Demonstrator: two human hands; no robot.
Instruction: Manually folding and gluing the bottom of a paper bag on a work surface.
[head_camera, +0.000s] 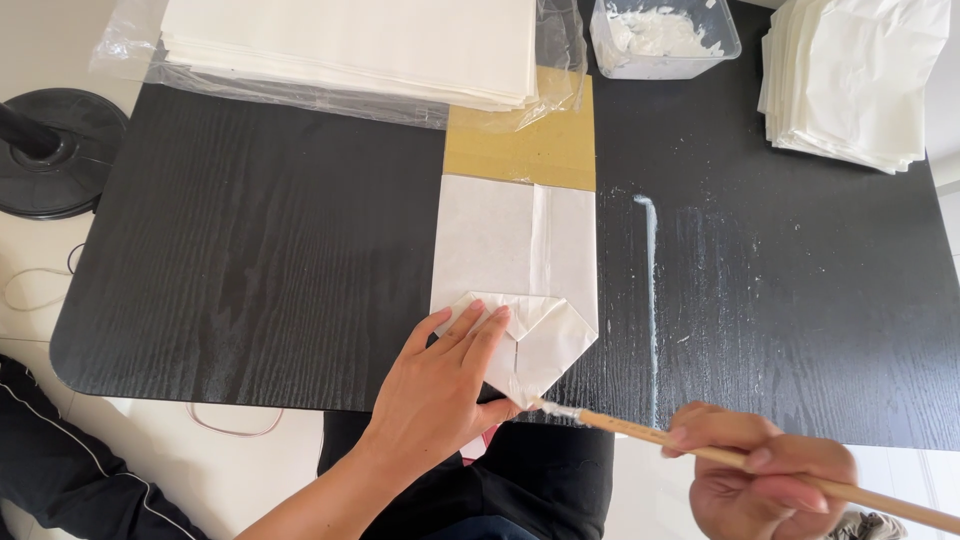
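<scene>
A folded white paper bag (515, 250) lies on a black table (250, 250), its bottom flaps folded into a point near the front edge. My left hand (445, 385) presses flat on the left folded flap. My right hand (765, 475) grips a wooden-handled brush (720, 455); its white glue-covered tip touches the pointed end of the flap. A strip of brown cardboard (520, 150) sticks out from under the top of the bag.
A stack of white paper sheets (350, 45) in clear plastic lies at the back. A clear tub of white paste (665, 40) stands back right, beside a pile of finished white bags (860, 75). White glue streaks (650, 290) mark the table. A black fan base (60, 150) stands on the floor at left.
</scene>
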